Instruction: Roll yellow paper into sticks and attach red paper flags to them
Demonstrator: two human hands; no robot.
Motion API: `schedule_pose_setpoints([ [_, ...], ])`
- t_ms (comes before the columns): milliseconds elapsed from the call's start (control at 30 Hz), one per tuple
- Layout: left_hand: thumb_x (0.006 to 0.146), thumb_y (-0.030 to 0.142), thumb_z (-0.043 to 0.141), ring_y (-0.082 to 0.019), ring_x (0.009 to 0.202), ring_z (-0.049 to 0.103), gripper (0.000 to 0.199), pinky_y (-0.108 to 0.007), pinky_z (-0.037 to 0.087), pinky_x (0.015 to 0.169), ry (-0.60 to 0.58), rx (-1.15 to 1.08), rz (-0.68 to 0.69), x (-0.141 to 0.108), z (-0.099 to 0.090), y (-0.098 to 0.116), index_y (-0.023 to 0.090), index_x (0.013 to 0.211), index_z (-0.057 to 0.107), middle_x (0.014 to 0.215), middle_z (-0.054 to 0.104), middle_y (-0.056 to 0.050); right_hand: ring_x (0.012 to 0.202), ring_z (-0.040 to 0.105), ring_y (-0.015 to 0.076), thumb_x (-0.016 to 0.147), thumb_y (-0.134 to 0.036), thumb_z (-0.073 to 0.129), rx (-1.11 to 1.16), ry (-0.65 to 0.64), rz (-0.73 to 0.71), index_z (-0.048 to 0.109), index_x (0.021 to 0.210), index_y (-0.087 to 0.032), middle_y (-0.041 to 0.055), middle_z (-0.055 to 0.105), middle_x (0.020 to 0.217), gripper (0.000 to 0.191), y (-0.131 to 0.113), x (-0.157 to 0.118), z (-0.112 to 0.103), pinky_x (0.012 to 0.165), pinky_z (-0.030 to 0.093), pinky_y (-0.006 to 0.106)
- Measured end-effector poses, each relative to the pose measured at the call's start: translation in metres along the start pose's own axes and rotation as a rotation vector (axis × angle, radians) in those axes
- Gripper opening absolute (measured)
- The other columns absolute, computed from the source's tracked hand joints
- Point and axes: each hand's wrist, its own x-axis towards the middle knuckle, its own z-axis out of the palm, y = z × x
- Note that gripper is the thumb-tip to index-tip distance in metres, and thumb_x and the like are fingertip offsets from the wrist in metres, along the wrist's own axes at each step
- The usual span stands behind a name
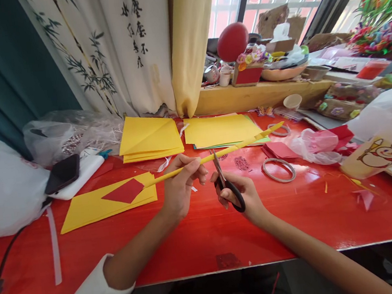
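Observation:
A long thin yellow paper strip is pinched in my left hand, stretching up to the right, with its left end near a red paper diamond. My right hand grips black-handled scissors, whose blades point up and meet the strip just right of my left fingers. The diamond lies on a folded yellow sheet at the left. Behind my hands are two stacks of yellow paper, one at the left and one at the right.
On the red table are a black phone, plastic bags, silver rings, red paper and a drink cup. A cluttered sill runs behind, with a red balloon.

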Motion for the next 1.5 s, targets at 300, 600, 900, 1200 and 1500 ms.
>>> schedule_pose_setpoints([
  [300, 0.079, 0.017, 0.058, -0.007, 0.049, 0.052, 0.014, -0.019, 0.043, 0.049, 0.000, 0.013, -0.016, 0.001, -0.002, 0.000, 0.015, 0.067, 0.050, 0.060, 0.061, 0.002, 0.042, 0.037, 0.0059, 0.072, -0.043, 0.068, -0.022, 0.019, 0.013, 0.058, 0.092, -0.019, -0.0068, 0.042, 0.053, 0.033, 0.003, 0.000, -0.002, 0.042, 0.027, 0.022],
  [600, 0.079, 0.018, 0.058, -0.006, 0.046, 0.051, 0.018, -0.019, 0.042, 0.048, -0.035, 0.049, -0.067, -0.002, -0.003, -0.003, 0.015, 0.064, 0.049, 0.058, 0.059, 0.003, 0.056, 0.036, 0.0078, 0.072, -0.048, 0.066, -0.025, -0.029, 0.045, 0.055, 0.099, -0.019, -0.0047, 0.041, 0.065, 0.041, 0.002, 0.006, 0.000, 0.050, 0.027, 0.024],
  [900, 0.078, 0.016, 0.058, -0.007, 0.047, 0.052, 0.017, -0.019, 0.043, 0.047, -0.033, 0.032, -0.085, -0.001, -0.004, -0.004, 0.014, 0.064, 0.050, 0.058, 0.060, 0.002, 0.043, 0.040, 0.0072, 0.076, -0.035, 0.064, -0.243, 0.027, 0.070, 0.052, 0.077, -0.018, -0.0075, 0.040, 0.051, 0.020, -0.005, 0.000, -0.001, 0.044, 0.030, 0.023],
  [1200, 0.077, 0.019, 0.059, -0.006, 0.044, 0.051, 0.018, -0.019, 0.042, 0.047, -0.032, 0.057, -0.106, -0.002, -0.002, -0.005, 0.015, 0.063, 0.048, 0.057, 0.059, 0.003, 0.050, 0.046, 0.0097, 0.078, -0.049, 0.058, -0.135, -0.070, 0.091, 0.057, 0.093, -0.017, -0.0035, 0.049, 0.058, 0.035, -0.001, 0.006, -0.003, 0.047, 0.035, 0.023],
  [1500, 0.077, 0.020, 0.059, -0.006, 0.045, 0.051, 0.018, -0.019, 0.041, 0.048, -0.048, 0.045, -0.143, -0.003, -0.003, -0.008, 0.015, 0.064, 0.048, 0.056, 0.060, 0.002, 0.057, 0.041, 0.0087, 0.074, -0.046, 0.064, -0.186, -0.026, 0.108, 0.054, 0.086, -0.018, -0.0036, 0.045, 0.064, 0.032, -0.005, 0.008, -0.002, 0.053, 0.033, 0.023],
])
